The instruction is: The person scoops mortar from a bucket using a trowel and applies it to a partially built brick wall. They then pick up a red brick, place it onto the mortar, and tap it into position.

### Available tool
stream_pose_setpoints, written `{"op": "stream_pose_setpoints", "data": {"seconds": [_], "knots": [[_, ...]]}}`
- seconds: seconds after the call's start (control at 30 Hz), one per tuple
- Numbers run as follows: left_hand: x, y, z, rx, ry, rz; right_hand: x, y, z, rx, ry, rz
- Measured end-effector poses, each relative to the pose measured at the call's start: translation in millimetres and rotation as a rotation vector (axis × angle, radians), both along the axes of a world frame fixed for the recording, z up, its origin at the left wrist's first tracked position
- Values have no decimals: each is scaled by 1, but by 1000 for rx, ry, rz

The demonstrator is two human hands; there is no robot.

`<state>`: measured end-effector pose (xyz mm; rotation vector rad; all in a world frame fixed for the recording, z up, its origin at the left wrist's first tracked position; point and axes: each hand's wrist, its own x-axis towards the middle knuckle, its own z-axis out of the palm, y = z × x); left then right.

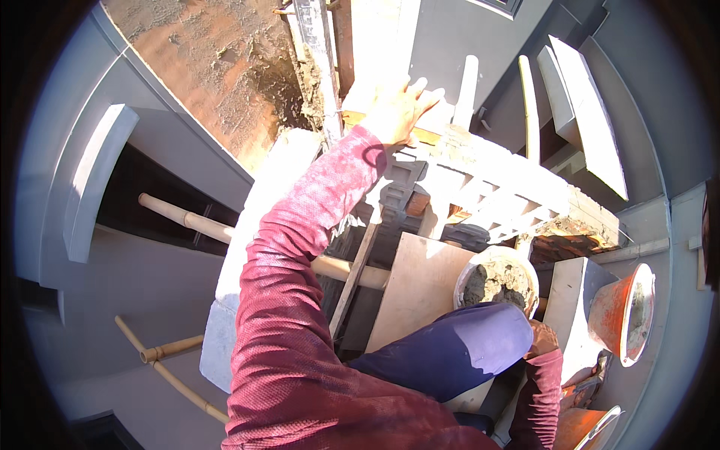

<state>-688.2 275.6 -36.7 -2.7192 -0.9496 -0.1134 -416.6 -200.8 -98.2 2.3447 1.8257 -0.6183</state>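
My left hand [397, 109] reaches up onto the sunlit top of a masonry ledge [525, 180], fingers spread, beside yellowish wood [421, 135] and an upright white board [382, 45]. My right hand [541, 336] is low at the right, beside my blue-clad knee, just below a white bucket [497, 261] of wet grey mortar [491, 277]; its fingers are mostly hidden, and whether it holds anything cannot be made out. The bucket stands by a pale plywood board [412, 285].
Bamboo poles [184, 217] cross above a drop on the left, by grey walls [105, 300]. A long pale block edge [232, 285] runs beside my left arm. Orange buckets [611, 315] sit at right. A rough mortar-spattered surface [195, 60] is at upper left; white panels [589, 112] at upper right.
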Motion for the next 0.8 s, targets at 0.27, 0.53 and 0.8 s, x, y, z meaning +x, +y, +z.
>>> {"op": "stream_pose_setpoints", "data": {"seconds": [0.27,0.53,0.8], "knots": [[-4,0,-24,-135,-197,71,8,-7,-13,22,-40,-24],[-11,1,-30,-51,-228,22,-9,1,19,-223,-353,-117],[-9,5,-34,-43,-186,35,-18,-30,53,75,-440,-39]]}}
